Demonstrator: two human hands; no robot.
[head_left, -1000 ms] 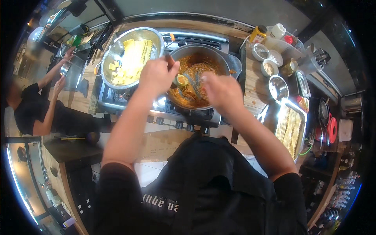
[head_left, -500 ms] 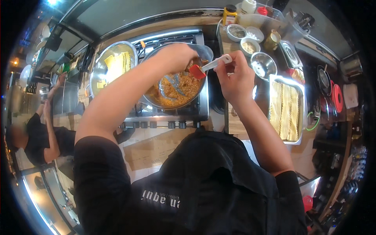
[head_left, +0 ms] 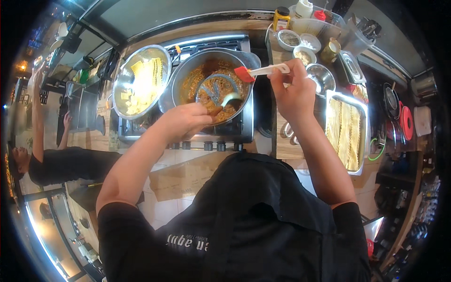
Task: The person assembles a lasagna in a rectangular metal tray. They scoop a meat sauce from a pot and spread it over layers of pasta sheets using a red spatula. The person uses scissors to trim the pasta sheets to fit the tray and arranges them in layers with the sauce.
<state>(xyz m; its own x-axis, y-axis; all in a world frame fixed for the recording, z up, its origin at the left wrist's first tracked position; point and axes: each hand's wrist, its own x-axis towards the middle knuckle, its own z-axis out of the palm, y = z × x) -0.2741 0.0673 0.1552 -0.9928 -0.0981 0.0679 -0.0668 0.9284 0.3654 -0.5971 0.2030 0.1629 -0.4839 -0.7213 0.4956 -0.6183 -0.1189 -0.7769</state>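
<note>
A large metal pot [head_left: 177,89] of chunky reddish-brown sauce [head_left: 206,86] stands on the stove. My left hand [head_left: 188,121] is closed at the pot's near rim on the brown handle of a spoon [head_left: 232,98], whose pale, curved head is over the sauce. Thumb and fingers of my right hand [head_left: 297,87] pinch the white handle of a spatula [head_left: 263,70]. Its red head is at the pot's right rim, by the side handle; whether they touch I cannot tell.
A metal bowl [head_left: 116,94] of pasta sheets stands left of the pot. On the right counter are a tray [head_left: 363,141] of ridged pasta sheets, an empty-looking steel bowl [head_left: 321,77], small bowls, a jar [head_left: 332,45] and a yellow bottle [head_left: 281,19]. Another person [head_left: 70,165] is at the far left.
My left hand has swept from the pot's far right back to its near left rim, uncovering the sauce. My right hand has shifted slightly right, and the spatula's head has risen toward the rim.
</note>
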